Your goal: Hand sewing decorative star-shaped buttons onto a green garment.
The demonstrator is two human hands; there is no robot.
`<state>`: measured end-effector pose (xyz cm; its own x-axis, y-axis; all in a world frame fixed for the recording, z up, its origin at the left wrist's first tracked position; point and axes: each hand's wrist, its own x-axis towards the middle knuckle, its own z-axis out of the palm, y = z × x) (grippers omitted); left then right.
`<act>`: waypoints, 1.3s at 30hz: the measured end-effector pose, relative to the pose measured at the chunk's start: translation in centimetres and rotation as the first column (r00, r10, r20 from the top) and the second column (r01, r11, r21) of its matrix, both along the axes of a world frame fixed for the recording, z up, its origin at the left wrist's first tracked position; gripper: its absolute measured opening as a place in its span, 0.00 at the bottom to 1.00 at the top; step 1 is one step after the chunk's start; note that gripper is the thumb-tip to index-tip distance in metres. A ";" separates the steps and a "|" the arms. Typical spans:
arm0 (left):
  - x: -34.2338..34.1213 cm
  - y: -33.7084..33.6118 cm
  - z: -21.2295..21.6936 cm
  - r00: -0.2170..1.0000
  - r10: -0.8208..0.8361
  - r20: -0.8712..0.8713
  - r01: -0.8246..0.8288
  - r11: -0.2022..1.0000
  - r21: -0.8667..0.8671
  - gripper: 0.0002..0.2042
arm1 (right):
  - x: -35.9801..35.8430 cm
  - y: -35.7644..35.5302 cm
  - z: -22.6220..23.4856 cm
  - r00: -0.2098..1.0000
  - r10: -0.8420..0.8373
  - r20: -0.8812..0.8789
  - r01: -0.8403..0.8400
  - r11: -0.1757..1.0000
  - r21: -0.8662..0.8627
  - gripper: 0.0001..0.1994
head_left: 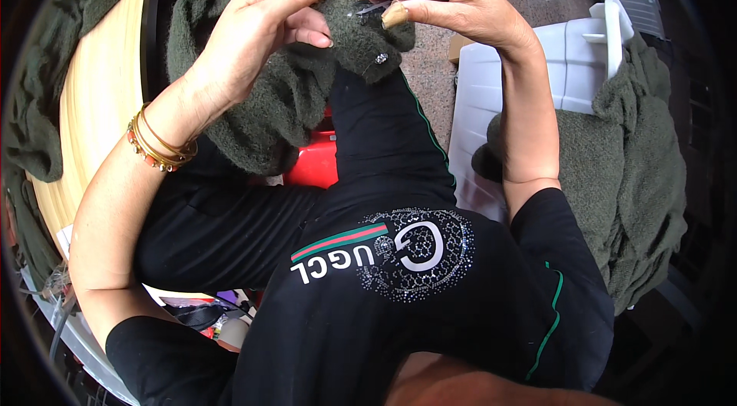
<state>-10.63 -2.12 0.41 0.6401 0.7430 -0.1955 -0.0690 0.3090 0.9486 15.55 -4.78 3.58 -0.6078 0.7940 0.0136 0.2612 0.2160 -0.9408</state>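
Note:
A dark green fuzzy knit garment lies bunched over my knee, with sparkling buttons along its edge. Above it, my left hand has thumb and forefinger pinched together. Whatever is between those fingertips is too small to make out. My right hand is closed around a small pair of dark thread snips, whose blades point left, toward the knit. A tan cover wraps the tip of my right thumb. A short gap separates the two hands.
To the right stands a white plastic bin with more green knitwear draped over it. A pale wooden table curves along the left, also bearing green knitwear. Something red shows between my legs.

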 end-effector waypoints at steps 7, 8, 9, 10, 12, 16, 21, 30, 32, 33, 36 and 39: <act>-0.3 0.3 -0.5 0.997 -0.001 -0.076 0.007 0.997 0.078 0.09 | 0.4 0.8 -1.0 0.999 0.034 -0.006 -0.033 0.991 0.128 0.16; -0.1 0.4 -0.6 0.998 -0.010 -0.065 0.016 0.996 0.092 0.09 | 0.5 0.6 -0.7 1.000 0.025 -0.009 -0.024 0.994 0.109 0.16; 0.0 0.4 -0.6 0.998 -0.017 -0.064 0.023 0.996 0.091 0.09 | 0.6 0.5 -0.5 1.000 0.017 -0.012 -0.016 0.996 0.089 0.16; 0.2 0.5 -0.4 0.998 -0.019 -0.066 0.026 0.994 0.106 0.08 | 0.7 0.4 -0.2 1.000 0.010 -0.011 -0.009 0.996 0.088 0.16; 0.2 0.5 -0.4 0.997 -0.019 -0.072 0.028 0.992 0.120 0.08 | 0.8 0.6 -0.2 0.999 0.012 -0.034 -0.015 0.998 -0.065 0.16; -0.5 0.5 -0.8 0.996 0.004 -0.085 0.004 0.996 0.086 0.07 | 0.6 2.5 -3.1 0.966 0.239 -0.103 -0.165 0.867 0.470 0.15; -0.8 0.7 -0.8 0.998 0.005 -0.059 -0.003 1.000 0.022 0.05 | 0.1 2.6 -3.4 0.957 0.250 -0.148 -0.165 0.885 0.435 0.15; -0.9 1.1 -0.4 1.000 -0.010 0.006 0.011 0.994 -0.112 0.06 | -0.6 0.7 -0.6 0.994 0.036 -0.101 -0.030 0.998 0.055 0.15; -0.8 1.1 -0.4 0.999 -0.020 0.038 0.024 0.992 -0.121 0.06 | -0.7 1.7 -1.8 0.979 0.137 -0.151 -0.090 0.954 0.284 0.15; -0.9 1.1 -0.4 0.999 -0.012 0.035 0.016 0.993 -0.119 0.06 | -1.0 2.2 -2.4 0.950 0.255 -0.178 -0.135 0.854 0.503 0.15; -1.0 1.1 -0.3 0.999 -0.014 0.042 0.020 0.992 -0.124 0.07 | -1.1 2.1 -2.6 0.957 0.238 -0.164 -0.109 0.824 0.556 0.16; -0.9 1.1 -0.3 0.999 0.005 0.038 0.000 0.990 -0.141 0.07 | -1.6 2.2 -2.6 0.957 0.239 -0.165 -0.084 0.770 0.633 0.16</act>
<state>-11.56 -1.02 0.09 0.6471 0.7116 -0.2737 -0.1055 0.4391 0.8922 14.00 -2.57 0.98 -0.6442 0.4578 0.6127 -0.0298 0.7854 -0.6182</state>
